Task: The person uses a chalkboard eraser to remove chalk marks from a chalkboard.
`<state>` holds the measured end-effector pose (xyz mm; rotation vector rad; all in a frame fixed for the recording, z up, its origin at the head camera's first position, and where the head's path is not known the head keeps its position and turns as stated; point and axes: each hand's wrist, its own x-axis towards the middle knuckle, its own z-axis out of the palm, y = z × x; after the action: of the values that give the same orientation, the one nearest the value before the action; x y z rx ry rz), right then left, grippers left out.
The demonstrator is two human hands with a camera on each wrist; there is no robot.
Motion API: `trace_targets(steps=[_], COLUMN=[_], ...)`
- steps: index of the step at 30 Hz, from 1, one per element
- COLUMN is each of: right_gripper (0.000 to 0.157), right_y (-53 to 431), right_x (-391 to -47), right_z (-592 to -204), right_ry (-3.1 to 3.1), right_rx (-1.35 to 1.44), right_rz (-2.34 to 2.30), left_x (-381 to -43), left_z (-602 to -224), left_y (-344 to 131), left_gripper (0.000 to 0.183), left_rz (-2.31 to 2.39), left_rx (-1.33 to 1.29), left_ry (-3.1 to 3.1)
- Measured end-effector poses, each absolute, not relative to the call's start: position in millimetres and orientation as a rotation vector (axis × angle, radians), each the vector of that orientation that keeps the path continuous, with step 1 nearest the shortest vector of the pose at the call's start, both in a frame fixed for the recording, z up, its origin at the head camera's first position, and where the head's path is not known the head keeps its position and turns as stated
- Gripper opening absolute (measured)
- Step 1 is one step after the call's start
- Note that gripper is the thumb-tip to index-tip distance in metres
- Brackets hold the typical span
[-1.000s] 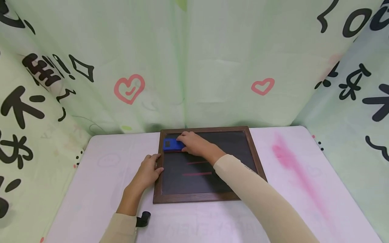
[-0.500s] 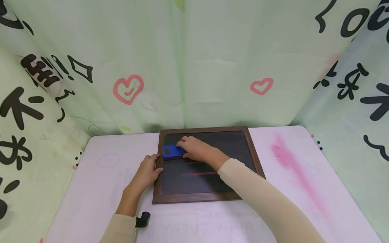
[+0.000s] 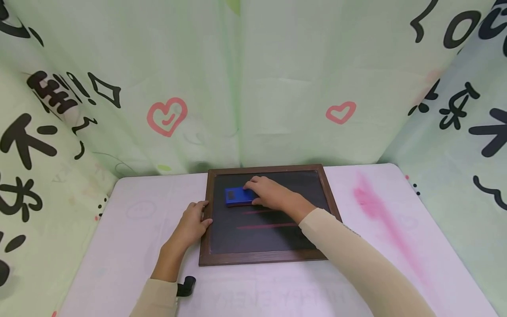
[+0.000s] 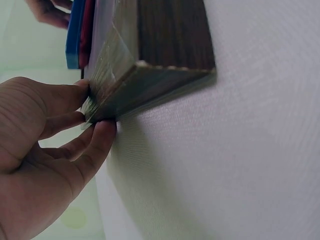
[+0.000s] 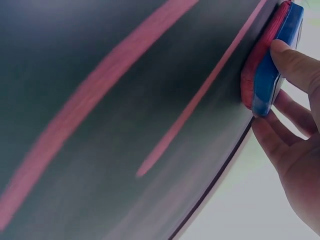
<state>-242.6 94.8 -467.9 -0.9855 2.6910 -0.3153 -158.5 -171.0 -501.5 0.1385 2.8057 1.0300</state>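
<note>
A small blackboard (image 3: 253,242) in a brown wooden frame lies on the table. My right hand (image 3: 273,193) holds a blue chalkboard eraser (image 3: 239,196) by its right end, on the upper left part of the board. In the right wrist view the eraser (image 5: 280,57) shows a red felt side against the dark surface, thumb on one side and fingers on the other. Two red chalk lines (image 3: 265,226) run across the board below the eraser, partly behind my right arm. My left hand (image 3: 192,224) grips the frame's left edge (image 4: 120,75) between thumb and fingers.
The white table (image 3: 146,211) carries a pink smear (image 3: 376,204) to the right of the board. A pale green curtain (image 3: 277,88) with black writing and hearts hangs behind and at both sides. A black device (image 3: 187,286) sits at the left wrist.
My right hand has drawn the eraser down from near the top left of the board, then to the right, away from the frame's left side. The left hand stays on the frame.
</note>
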Motion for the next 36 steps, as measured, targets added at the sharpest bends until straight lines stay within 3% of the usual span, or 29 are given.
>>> trace_targets(steps=[36], right_gripper=[0.053], right_y=[246], right_x=[-212], right_z=[-471], right_ry=[2.893], right_rx=[-0.772], right_rz=[-0.474], left_x=[-160], left_z=[-503], left_y=[-172], left_gripper=[0.059], left_rz=[1.038], left_rx=[0.146], left_ry=[2.792])
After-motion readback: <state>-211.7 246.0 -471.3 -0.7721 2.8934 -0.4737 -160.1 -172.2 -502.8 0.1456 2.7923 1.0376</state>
